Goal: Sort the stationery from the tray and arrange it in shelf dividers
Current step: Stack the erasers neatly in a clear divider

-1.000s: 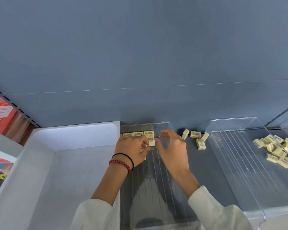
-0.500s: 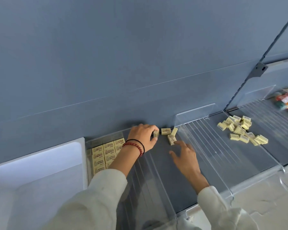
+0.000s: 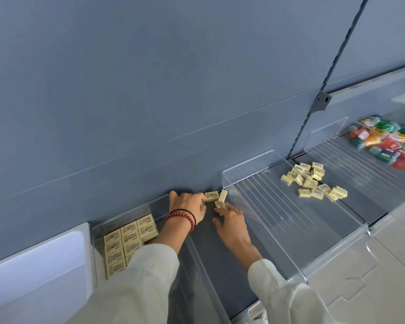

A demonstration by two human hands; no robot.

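Observation:
Three small yellow erasers [image 3: 211, 196] lie loose on the dark shelf floor by the back wall. My left hand [image 3: 187, 204], with a red bead bracelet and a black band, curls its fingers round another eraser just left of them. My right hand [image 3: 232, 220] lies flat with its fingertips touching the nearest loose eraser [image 3: 219, 204]. Neat rows of the same erasers [image 3: 129, 239] fill the back of the clear divider bay [image 3: 154, 202] on the left, partly hidden by my left sleeve.
A white tray [image 3: 33, 277] stands at the far left. A tilted clear divider wall [image 3: 267, 195] rises right of my hands. Beyond it lies a heap of several erasers [image 3: 313, 183], and further right a pile of colourful packets [image 3: 384, 141]. A shelf upright [image 3: 323, 99] splits the wall.
Both hands left the neat rows in the left bay and moved right to the loose erasers by the wall. My view swung right, revealing the colourful packets.

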